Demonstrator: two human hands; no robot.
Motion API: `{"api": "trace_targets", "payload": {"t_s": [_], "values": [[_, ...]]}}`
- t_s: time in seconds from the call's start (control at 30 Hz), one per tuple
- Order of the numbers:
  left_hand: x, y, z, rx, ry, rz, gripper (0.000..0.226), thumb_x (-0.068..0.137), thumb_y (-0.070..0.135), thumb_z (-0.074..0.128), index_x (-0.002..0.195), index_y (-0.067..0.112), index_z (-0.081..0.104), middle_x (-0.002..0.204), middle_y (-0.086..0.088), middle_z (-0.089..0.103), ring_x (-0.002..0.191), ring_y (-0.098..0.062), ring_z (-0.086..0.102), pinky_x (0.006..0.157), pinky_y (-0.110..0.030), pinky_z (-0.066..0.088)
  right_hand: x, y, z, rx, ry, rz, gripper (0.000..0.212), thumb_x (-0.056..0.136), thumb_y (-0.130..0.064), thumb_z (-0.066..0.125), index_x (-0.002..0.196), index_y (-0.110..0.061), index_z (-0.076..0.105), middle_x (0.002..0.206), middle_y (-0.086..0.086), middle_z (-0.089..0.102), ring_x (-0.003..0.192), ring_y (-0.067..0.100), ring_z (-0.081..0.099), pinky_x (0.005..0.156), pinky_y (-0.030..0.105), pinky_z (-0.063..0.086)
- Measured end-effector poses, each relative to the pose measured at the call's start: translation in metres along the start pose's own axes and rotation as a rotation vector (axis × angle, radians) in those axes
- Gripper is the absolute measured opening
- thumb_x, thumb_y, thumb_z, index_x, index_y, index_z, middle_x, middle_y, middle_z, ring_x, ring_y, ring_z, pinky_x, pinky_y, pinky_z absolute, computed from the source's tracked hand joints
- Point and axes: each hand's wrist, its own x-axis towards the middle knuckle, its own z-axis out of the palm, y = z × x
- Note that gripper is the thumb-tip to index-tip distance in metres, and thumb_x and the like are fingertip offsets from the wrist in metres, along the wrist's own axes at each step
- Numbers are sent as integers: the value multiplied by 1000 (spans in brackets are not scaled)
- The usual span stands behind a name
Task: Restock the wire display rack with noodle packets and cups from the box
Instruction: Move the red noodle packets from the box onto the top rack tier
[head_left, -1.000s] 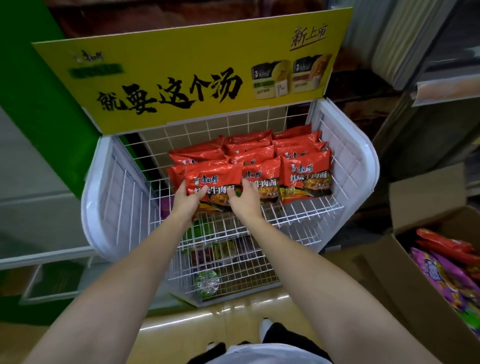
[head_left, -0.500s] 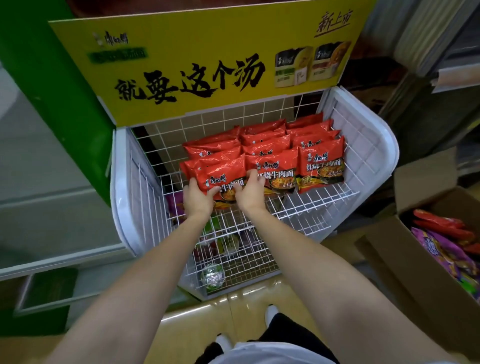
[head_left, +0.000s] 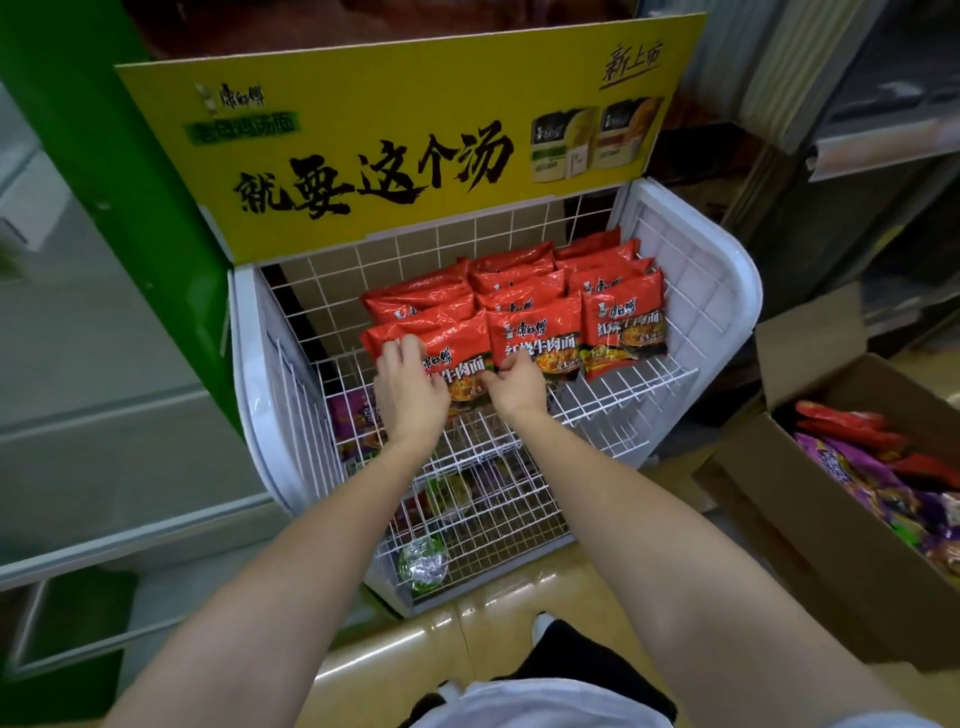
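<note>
While both arms reach forward | left hand (head_left: 410, 395), right hand (head_left: 517, 387) touch packet (head_left: 457, 358)

The left hand (head_left: 410, 395) hides the lower left of the front packet (head_left: 457, 358), the box (head_left: 810, 525) runs off the right edge, and goods on the rack's (head_left: 691, 291) lower shelves blur behind wire.

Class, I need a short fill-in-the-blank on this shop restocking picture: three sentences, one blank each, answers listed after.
1. Both hands, left hand and right hand, are on a ____ noodle packet.
2. The sign above the wire rack is ____.
3. The cardboard box stands to the rack's ____.

Answers: red; yellow; right
</note>
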Motion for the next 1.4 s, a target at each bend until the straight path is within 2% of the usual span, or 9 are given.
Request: {"api": "trace_targets", "payload": {"t_s": [0.17,0.33,0.53,0.67,0.8,1.0,1.17,1.27,1.4], "values": [[-10,12,5,-113,-222,141,10,94,12,62,95,19,55,95,5,58,88,-15,57,71,-27,42,-11,9,-17,41,71,-49,14,96,-17,66,102,-16,54,107,6,63,89,18,61,71,25,43],[-15,29,15,-161,-289,166,7,96,12,60,97,19,60,92,5,64,84,-14,61,73,-30,50,-21,24,-51,117,189,-53,10,96,-12,62,102,-17,56,106,4,63,93,18,62,84,32,53],[-24,76,38,-172,-343,271,4,97,13,57,98,16,60,88,2,65,80,-17,60,69,-30,45,-24,50,-104,165,328,-56,9,95,-10,61,96,-17,56,98,3,66,89,19,61,82,34,49],[-33,120,65,-180,-435,320,5,97,16,56,99,17,60,84,1,64,76,-18,60,68,-35,51,-24,74,-144,166,374,-39,6,95,-8,59,96,-13,57,94,3,64,89,21,60,76,31,44],[-49,165,96,-187,-504,373,4,96,15,58,97,17,61,87,0,65,82,-22,63,70,-33,49,-23,109,-185,157,368,3,7,95,-13,61,101,-12,60,97,6,66,90,22,62,81,33,49],[-78,231,149,-182,-611,450,3,96,17,60,97,17,62,94,-2,68,90,-21,66,83,-40,56,-21,169,-248,207,414,92,14,95,-17,65,109,-14,65,91,-6,62,84,10,59,70,11,42],[-101,282,191,-167,-686,481,5,96,19,59,98,18,63,93,-2,68,91,-22,65,85,-40,55,-22,219,-296,259,466,197,17,97,-20,64,112,-14,65,98,-3,64,93,15,61,73,24,49],[-120,307,215,-156,-745,504,5,96,20,59,99,19,62,95,-1,68,94,-21,64,87,-40,55,-23,249,-321,261,484,241,19,97,-21,63,115,-14,65,102,-4,65,98,16,61,88,31,51],[-144,338,242,-133,-802,549,9,96,20,58,102,16,64,96,-3,69,94,-24,65,85,-40,55,-25,280,-351,284,512,279,19,98,-21,63,117,-15,64,101,-5,63,99,14,59,85,25,42]]}}
